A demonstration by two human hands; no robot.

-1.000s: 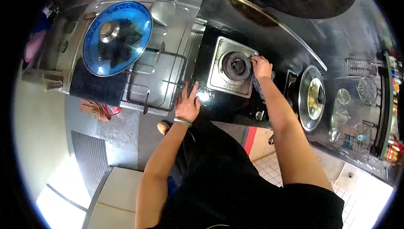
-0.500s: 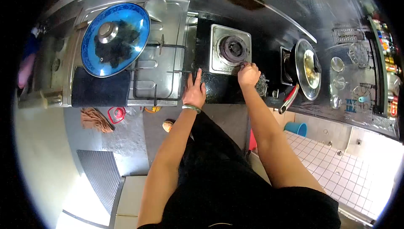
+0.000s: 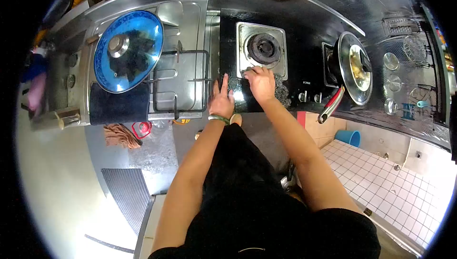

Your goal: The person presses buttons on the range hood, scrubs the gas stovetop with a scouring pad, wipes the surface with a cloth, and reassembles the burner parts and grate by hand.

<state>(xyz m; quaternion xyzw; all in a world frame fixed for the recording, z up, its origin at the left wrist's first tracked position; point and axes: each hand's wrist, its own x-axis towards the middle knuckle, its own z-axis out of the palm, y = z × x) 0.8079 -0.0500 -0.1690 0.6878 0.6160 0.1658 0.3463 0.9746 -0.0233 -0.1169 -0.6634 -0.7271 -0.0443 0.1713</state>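
Here, my right hand [image 3: 262,84] curls at the lower edge of the steel burner tray [image 3: 243,52], upper middle of the frame; whether it grips anything, I can't tell. My left hand [image 3: 222,102], fingers spread, holds nothing near centre.

Gas burner [image 3: 264,48] sits in its drip tray [image 3: 242,33] on my cooktop [image 3: 302,52], ahead. My right hand [image 3: 262,85] is at the tray's near edge, left hand [image 3: 222,103] by the cooktop's left edge. Lidded pan [image 3: 350,68] right; second stove [image 3: 190,71] left, glass lid [image 3: 135,64] over it.
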